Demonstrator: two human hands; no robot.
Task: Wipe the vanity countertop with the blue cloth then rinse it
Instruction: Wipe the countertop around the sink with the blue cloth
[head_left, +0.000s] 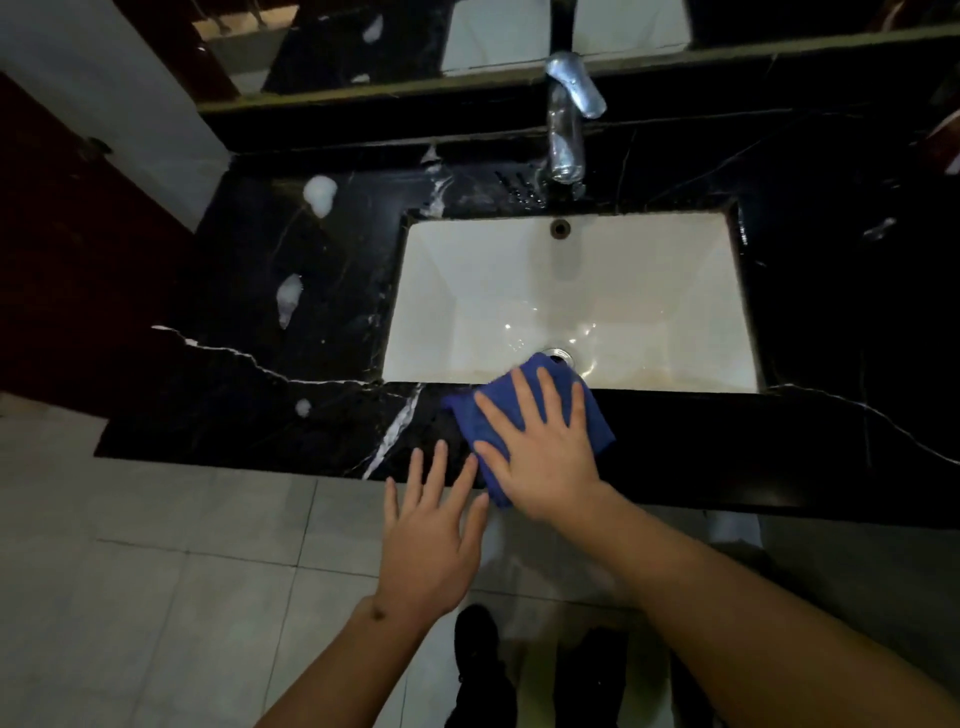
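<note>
Your right hand (545, 447) lies flat with fingers spread, pressing the blue cloth (524, 415) onto the front strip of the black countertop (291, 291); the cloth's far corner overhangs the sink (571, 291) near the drain (560, 355); your left hand (431, 525) is open too, fingers straight, fingertips at the counter's front edge just beside the cloth, holding nothing; the white sink holds only a wet sheen around the drain; blobs of foam (319, 193) sit on the counter left of the sink; the faucet (566, 124) stands behind it.
</note>
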